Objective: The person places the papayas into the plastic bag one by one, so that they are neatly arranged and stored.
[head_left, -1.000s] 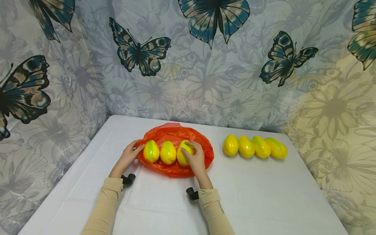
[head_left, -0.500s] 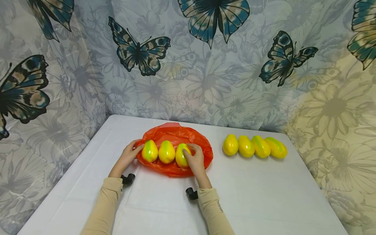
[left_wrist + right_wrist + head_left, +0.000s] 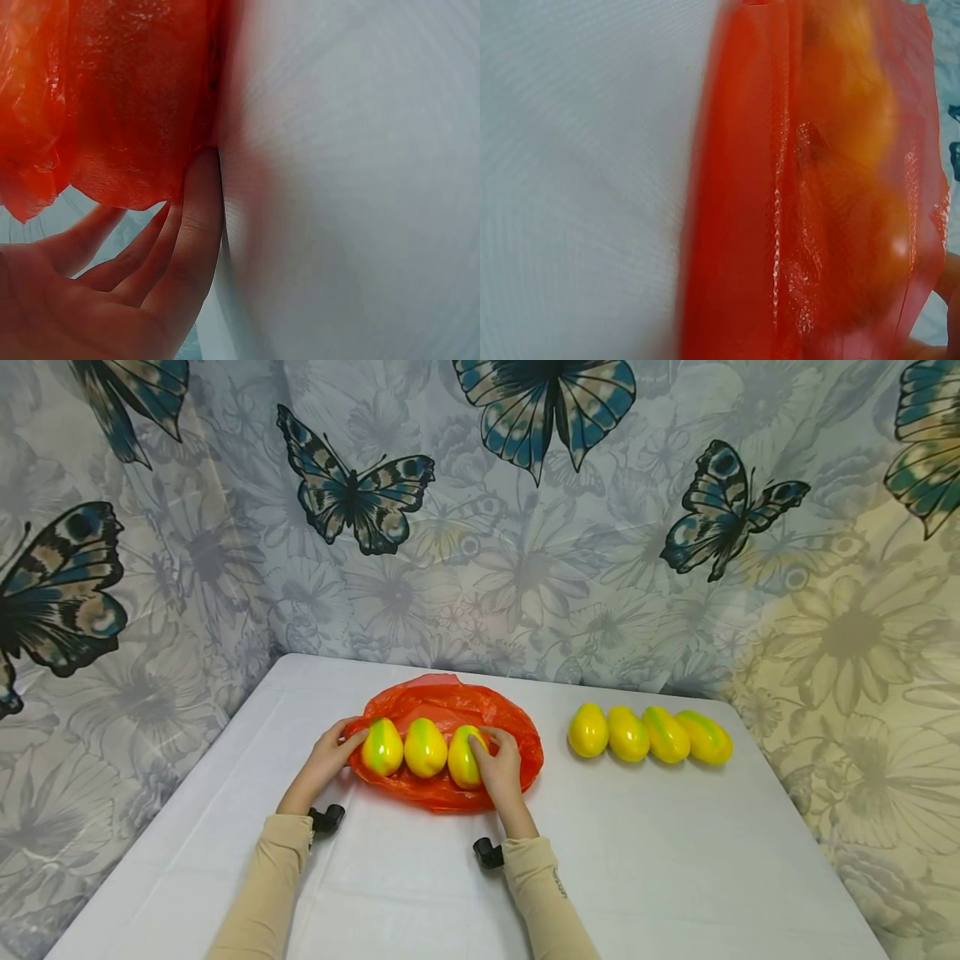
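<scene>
Head: my right hand [image 3: 501, 768] grasps the rightmost fruit [image 3: 463, 762] of three in the bag [image 3: 408, 702]; likely light, stiff, slick, best held round its fat middle | Left wrist: my left hand [image 3: 112, 307], straight-fingered, touches the bag's side; looks thin, soft, tearable | Right wrist: little of my hand shows; grip unreadable here
</scene>
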The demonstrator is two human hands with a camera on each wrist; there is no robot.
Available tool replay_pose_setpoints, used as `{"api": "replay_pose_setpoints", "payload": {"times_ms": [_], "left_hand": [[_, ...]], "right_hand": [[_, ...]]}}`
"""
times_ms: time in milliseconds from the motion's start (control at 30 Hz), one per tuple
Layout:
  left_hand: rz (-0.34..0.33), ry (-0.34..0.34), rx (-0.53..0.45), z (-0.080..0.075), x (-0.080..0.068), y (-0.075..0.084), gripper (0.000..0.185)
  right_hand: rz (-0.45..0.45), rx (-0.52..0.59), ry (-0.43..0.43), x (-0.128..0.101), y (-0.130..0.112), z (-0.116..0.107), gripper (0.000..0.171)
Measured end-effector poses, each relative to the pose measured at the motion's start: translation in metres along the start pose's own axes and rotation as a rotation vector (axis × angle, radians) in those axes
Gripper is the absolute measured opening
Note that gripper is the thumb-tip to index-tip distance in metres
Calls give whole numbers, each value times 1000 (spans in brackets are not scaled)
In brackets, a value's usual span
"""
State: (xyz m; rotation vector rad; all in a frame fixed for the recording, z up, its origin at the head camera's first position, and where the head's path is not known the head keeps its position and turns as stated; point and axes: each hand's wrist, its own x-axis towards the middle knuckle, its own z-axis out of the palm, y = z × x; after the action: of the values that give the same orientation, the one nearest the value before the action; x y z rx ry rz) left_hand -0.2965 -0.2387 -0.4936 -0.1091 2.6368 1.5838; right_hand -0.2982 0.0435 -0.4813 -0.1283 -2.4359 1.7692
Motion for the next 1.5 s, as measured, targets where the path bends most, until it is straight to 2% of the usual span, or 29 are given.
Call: {"api": "replay_pose_setpoints", "payload": {"times_ms": [400,567,967,1167,1333,1500], "left_hand": [[-5,-3,-7,1,1,2,65],[-10,-6,-4,1,0,2,66],[1,1,-5,2,1,0,64],[-9,-1,5,2,0,1,64],[-9,1,12,1,-1,1,64],[-16,4,9,1,-2,1,65]], "right_hand": [[-32,1,-59,0,-7,-12,43],[-78,-14,-61,5,-3,-20,44],[-121,-25,-91,20,-4,-42,53],[-120,-34,-73,28,-6,-57,53],[-159,-10,-39,37,-4,-71,52],[-160,17,-19,42,-3,-85,52]]}}
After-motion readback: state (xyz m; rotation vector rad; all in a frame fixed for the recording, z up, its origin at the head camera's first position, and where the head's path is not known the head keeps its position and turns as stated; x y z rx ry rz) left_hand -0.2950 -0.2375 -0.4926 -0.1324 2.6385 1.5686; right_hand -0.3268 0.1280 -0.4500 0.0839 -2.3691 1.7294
